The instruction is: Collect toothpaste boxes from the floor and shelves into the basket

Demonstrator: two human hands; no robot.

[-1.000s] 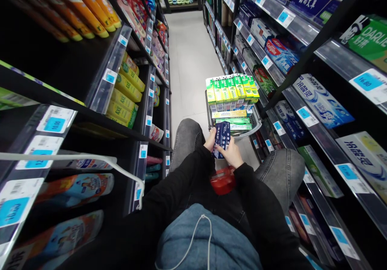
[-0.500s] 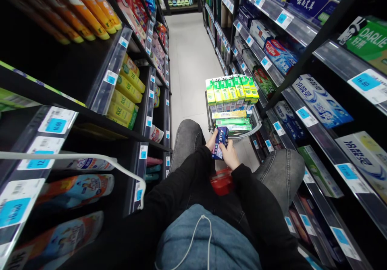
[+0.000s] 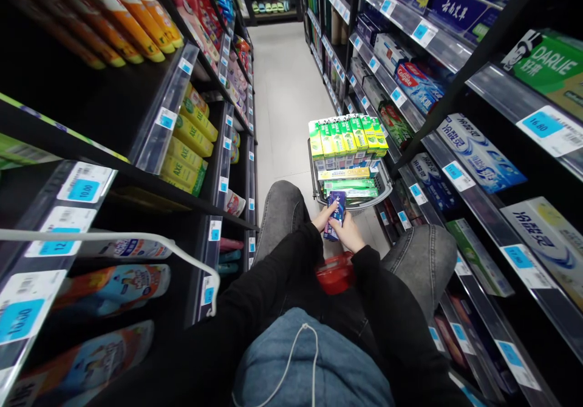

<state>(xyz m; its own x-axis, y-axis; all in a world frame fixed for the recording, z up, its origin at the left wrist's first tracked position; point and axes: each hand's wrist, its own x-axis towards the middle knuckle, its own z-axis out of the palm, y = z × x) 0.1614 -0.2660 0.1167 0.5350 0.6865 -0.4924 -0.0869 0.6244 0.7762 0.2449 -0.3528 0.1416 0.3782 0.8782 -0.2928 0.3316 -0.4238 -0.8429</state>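
A dark blue toothpaste box (image 3: 337,200) is held upright between both of my hands, just in front of the basket. My left hand (image 3: 323,217) grips its left side, with the thumb lying across the front. On the lower right, my right hand (image 3: 348,232) is closed around the same box. Beyond it stands a grey shopping basket (image 3: 385,195) holding a row of green and yellow Darlie boxes (image 3: 342,136) and several flat boxes (image 3: 348,183). Below my hands, between my legs, is a red object (image 3: 336,272) whose kind I cannot make out.
Shelves of toothpaste boxes (image 3: 483,152) rise close on my right. On the left, shelves carry yellow Axe bottles (image 3: 194,127) and orange bottles (image 3: 136,18). A white cable (image 3: 150,235) crosses the lower left. The pale aisle floor (image 3: 286,79) runs ahead between the shelves.
My left thumb has moved from the box's edge onto its front. The box has turned slightly in my hands, and the view has shifted a little.
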